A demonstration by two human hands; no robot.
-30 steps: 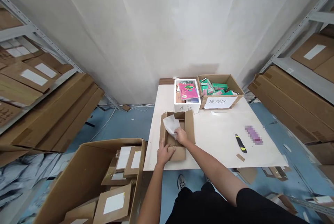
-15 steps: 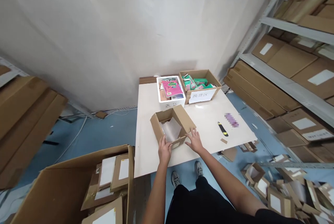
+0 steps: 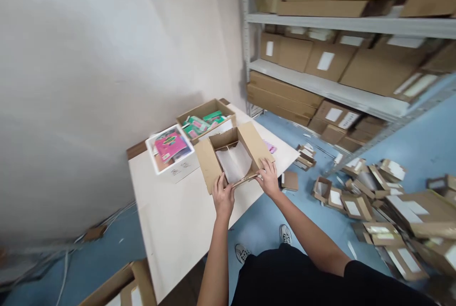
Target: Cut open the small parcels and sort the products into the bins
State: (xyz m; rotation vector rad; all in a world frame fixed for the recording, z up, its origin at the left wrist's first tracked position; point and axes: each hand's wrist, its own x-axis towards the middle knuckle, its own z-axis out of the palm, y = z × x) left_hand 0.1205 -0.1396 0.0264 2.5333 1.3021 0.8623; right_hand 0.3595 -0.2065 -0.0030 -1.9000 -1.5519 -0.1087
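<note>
An opened cardboard box (image 3: pixel 205 166) is between my hands over the table's front edge, its side flaps spread. Inside it lies a whitish translucent sheet (image 3: pixel 234 162). My left hand (image 3: pixel 223 195) grips the near left corner, thumb on the near edge. At the near right corner, my right hand (image 3: pixel 268 176) is closed on the cardboard edge and flap. The box hides part of the table behind it.
The white table (image 3: pixel 160 220) bears a white foam box (image 3: pixel 178 171) of packets and a carton (image 3: pixel 199 109) of green boxes. Shelving (image 3: pixel 320 82) stands on the right. Discarded boxes (image 3: pixel 359 206) litter the floor; a big carton (image 3: pixel 142 277) is at lower left.
My view has swung right, toward the shelving and the boxes on the floor. The cardboard box has been shifted right relative to the table, with both hands on it.
</note>
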